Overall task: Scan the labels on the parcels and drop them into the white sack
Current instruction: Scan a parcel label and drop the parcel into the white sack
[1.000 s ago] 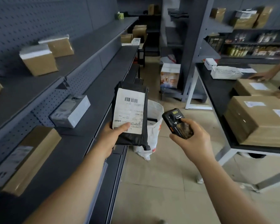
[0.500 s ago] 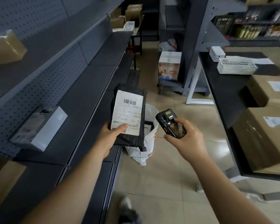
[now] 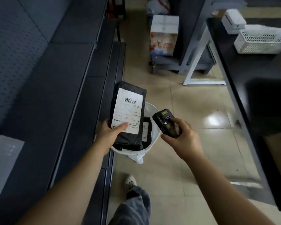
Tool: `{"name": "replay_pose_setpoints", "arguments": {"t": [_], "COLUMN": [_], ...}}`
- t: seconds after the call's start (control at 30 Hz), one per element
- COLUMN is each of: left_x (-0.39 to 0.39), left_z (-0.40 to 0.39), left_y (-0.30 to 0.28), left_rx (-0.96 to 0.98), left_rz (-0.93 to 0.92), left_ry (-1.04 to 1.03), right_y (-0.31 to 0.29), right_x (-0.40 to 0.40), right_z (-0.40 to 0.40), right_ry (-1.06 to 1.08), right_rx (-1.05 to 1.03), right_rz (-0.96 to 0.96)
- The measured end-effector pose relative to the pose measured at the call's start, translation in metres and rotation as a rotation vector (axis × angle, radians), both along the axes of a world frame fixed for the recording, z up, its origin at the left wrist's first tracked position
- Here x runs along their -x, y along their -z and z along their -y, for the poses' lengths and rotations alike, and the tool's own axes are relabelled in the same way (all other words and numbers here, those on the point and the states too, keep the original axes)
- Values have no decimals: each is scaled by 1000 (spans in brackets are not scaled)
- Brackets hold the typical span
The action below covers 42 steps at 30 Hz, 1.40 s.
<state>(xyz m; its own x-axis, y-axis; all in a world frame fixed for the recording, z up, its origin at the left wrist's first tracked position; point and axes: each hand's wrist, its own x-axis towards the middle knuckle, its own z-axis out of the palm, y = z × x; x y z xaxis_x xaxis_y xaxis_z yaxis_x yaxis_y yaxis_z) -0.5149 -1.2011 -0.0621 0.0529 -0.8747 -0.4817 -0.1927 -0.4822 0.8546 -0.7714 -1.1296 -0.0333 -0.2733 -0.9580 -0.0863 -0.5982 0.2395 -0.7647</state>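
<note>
A flat black poly-bag parcel (image 3: pixel 128 117) is hanging label-up over the open white sack (image 3: pixel 150 111) at the frame's 6 o'clock. Its white shipping label (image 3: pixel 128 113) is showing a barcode; the small print is unreadable. The left hand (image 3: pixel 109 135) is pinching its lower edge, thumb on the label, while the right hand (image 3: pixel 182 138) at 3 o'clock is gripping a black handheld scanner (image 3: pixel 166 123).

The small print on the white label (image 3: pixel 128 113) is too fine to be read. Much of the white sack (image 3: pixel 150 142) is hidden behind the black parcel (image 3: pixel 129 118). The box (image 3: pixel 4 161) at the left edge is blurred and cut off. The dark mass (image 3: pixel 269 109) at the right edge cannot be identified.
</note>
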Motion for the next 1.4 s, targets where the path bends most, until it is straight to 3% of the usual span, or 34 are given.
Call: {"name": "replay_pose_setpoints", "arguments": {"t": [0.5,0.7,0.93,1.1,1.3,1.4], "left_x": [23,27,63,81,79,71], "left_z": [83,92,108,111,113,113], "left_y": [176,251,314,351,354,345], "left_rx": [-193,-267,-329,-359,-479,-500], "left_rz": [212,244,167,157,233,248], "left_ry": [195,145,23,153,433,463], "right_y": [157,207,226,231,230,225], "right_x": [10,18,29,34,24,17], "right_z": [105,115,118,116,114,115], "right_ry": [-56,-104,-95,-24,-4,-2], "right_rx": [-234,-243,-210,-191,-177,-180], "right_rz": [-31,-92,-120,-78,-18,-2]}}
